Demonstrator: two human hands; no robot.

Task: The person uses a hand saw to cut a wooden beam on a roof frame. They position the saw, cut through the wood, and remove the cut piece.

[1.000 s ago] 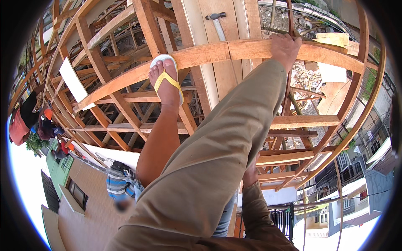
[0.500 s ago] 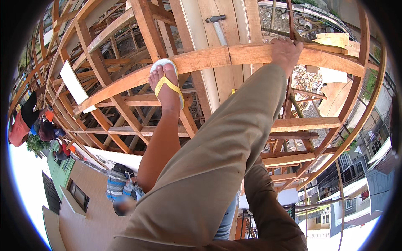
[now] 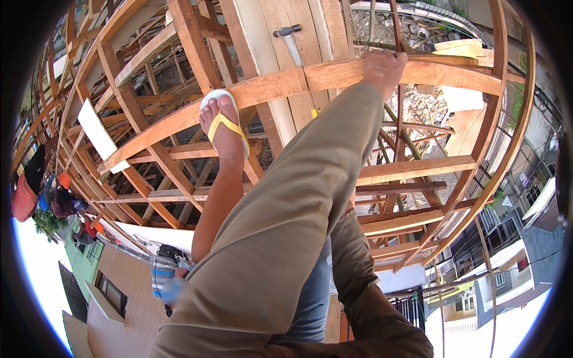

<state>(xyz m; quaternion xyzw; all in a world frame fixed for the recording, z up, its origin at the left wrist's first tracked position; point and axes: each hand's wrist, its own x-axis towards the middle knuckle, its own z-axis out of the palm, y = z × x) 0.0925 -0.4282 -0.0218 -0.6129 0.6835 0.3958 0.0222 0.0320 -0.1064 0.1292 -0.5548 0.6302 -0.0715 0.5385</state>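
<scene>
My left arm, in a khaki sleeve, reaches up across the view. My left hand (image 3: 384, 73) is closed over the far edge of a long wooden beam (image 3: 268, 88), its fingers curled over the top. My sandalled foot (image 3: 225, 125), in a white and yellow flip-flop, rests against the same beam to the left of the hand. Beyond the beam a hammer (image 3: 287, 31) with a dark head lies on pale boards (image 3: 271, 39). My right forearm (image 3: 355, 256) rises from the lower right; behind the left sleeve its hand is almost wholly hidden, fingers unseen.
Open timber framing (image 3: 173, 173) surrounds me, with gaps down to rubble (image 3: 425, 107). A white panel (image 3: 100, 134) leans in the frame at left. One person (image 3: 170, 271) in a striped shirt is at lower left; others (image 3: 27, 191) stand farther left. Houses (image 3: 501, 280) show at right.
The view has shifted, so beam, hammer and foot appear farther left. My left hand keeps its hold on the beam. My right forearm appears slightly farther left too.
</scene>
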